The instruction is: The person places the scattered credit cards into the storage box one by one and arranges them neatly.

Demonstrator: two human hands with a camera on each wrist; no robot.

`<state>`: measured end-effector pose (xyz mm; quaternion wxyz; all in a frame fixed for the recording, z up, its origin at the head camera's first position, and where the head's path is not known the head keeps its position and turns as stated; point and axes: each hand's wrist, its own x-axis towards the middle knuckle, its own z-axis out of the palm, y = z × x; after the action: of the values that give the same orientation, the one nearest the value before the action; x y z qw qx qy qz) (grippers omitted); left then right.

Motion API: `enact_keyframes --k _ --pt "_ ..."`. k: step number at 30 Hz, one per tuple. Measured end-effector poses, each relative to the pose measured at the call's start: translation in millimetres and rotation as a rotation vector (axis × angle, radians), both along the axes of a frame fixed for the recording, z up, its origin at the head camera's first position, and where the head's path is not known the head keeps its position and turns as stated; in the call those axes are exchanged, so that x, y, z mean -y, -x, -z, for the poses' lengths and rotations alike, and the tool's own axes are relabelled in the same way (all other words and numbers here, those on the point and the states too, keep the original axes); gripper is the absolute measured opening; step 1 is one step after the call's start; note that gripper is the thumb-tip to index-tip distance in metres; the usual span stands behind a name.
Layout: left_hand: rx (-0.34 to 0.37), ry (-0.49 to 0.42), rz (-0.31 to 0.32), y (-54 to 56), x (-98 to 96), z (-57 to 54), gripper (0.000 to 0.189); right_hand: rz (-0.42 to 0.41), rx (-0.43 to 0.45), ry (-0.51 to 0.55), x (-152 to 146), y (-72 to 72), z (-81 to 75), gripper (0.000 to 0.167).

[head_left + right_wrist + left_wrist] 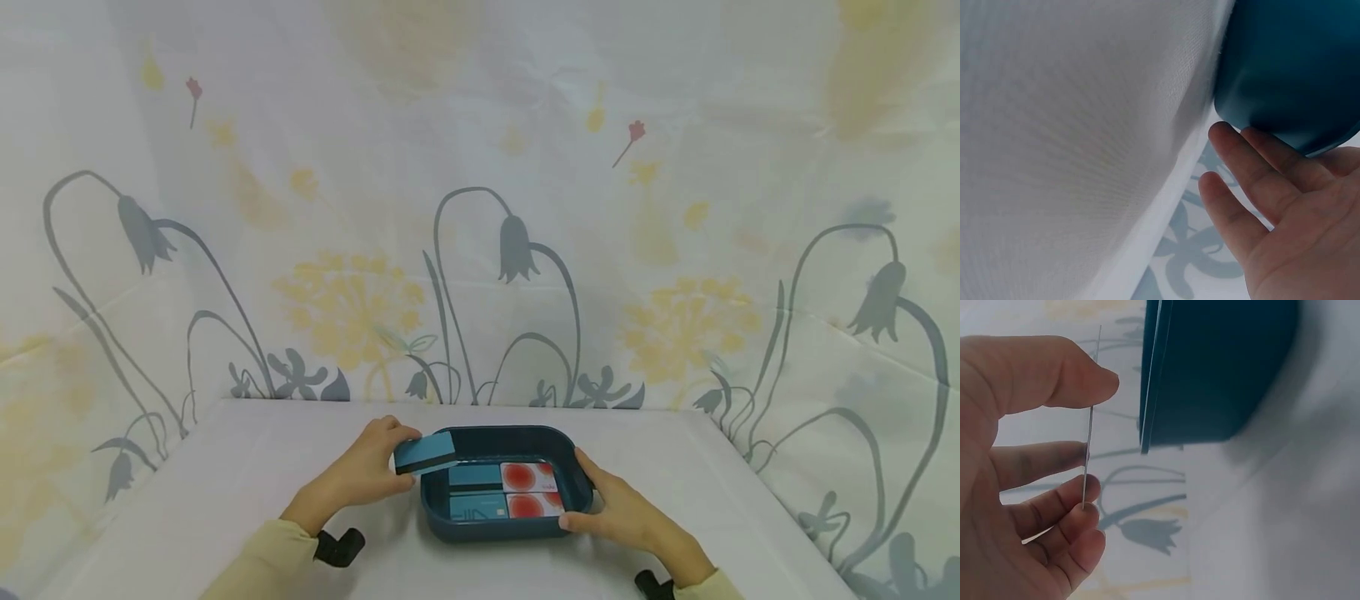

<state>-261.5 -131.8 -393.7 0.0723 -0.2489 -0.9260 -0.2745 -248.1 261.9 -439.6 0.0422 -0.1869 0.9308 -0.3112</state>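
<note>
My left hand [372, 463] pinches a thin blue card [426, 452] with a black stripe, tilted over the left end of a dark blue tray [491, 531]. The left wrist view shows this card [1089, 434] edge-on between the thumb and fingertips, beside the tray's outer wall [1210, 375]. At the tray's right end, my right hand [618, 510] grips the rim, thumb toward the front corner and fingers toward the back. Inside lie two blue cards [477, 507] on the left and two white cards with red circles [531, 478] on the right.
The tray stands on a white-covered table [255, 450]. Behind the table's far edge hangs a pale cloth [480, 125] printed with grey and yellow flowers. Black wrist straps [340, 547] sit at both cuffs.
</note>
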Motion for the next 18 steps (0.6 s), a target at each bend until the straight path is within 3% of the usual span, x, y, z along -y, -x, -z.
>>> enact_keyframes --k 5,11,18 --pt "-0.006 0.029 0.052 5.7 -16.1 1.0 0.049 -0.001 -0.001 0.003 0 0.3 1.0 0.099" --pt "0.036 0.069 0.115 13.4 -27.8 2.4 0.049 -0.005 -0.002 0.005 0 0.1 2.1 0.099" --pt "0.053 0.126 0.157 23.9 -38.7 1.8 0.049 0.004 -0.007 -0.001 0 0.5 1.0 0.1"
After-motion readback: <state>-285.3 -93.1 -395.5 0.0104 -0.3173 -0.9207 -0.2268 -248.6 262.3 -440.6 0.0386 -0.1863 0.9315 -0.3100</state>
